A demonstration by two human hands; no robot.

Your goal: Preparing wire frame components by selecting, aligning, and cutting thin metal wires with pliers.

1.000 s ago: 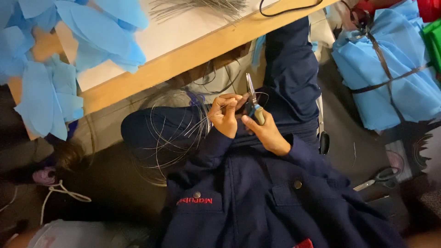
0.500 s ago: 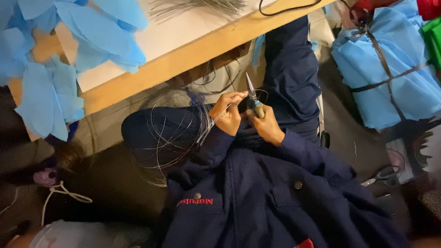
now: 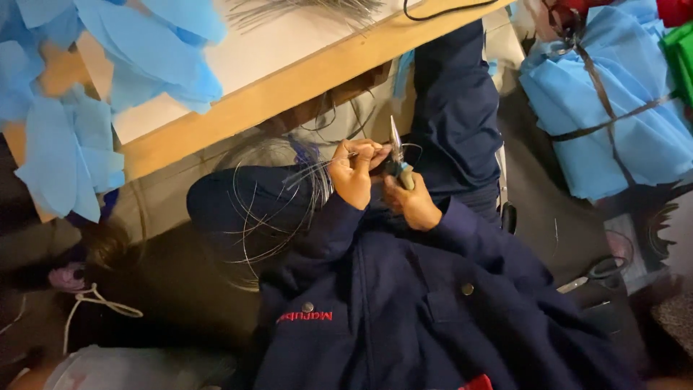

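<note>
- The left hand [image 3: 354, 173] is pinching thin wire [image 3: 310, 172], which is running leftward.
- The right hand [image 3: 410, 202] is gripping needle-nose pliers [image 3: 395, 155], tip pointing up, touching.

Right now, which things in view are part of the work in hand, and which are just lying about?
In hand:
- left hand pinching thin wire
- right hand holding the pliers
- loose wire coils on the lap

Lying about:
- blue cut-out sheets on the wooden table
- tied bundle of blue fabric
- scissors
- white cord
</note>
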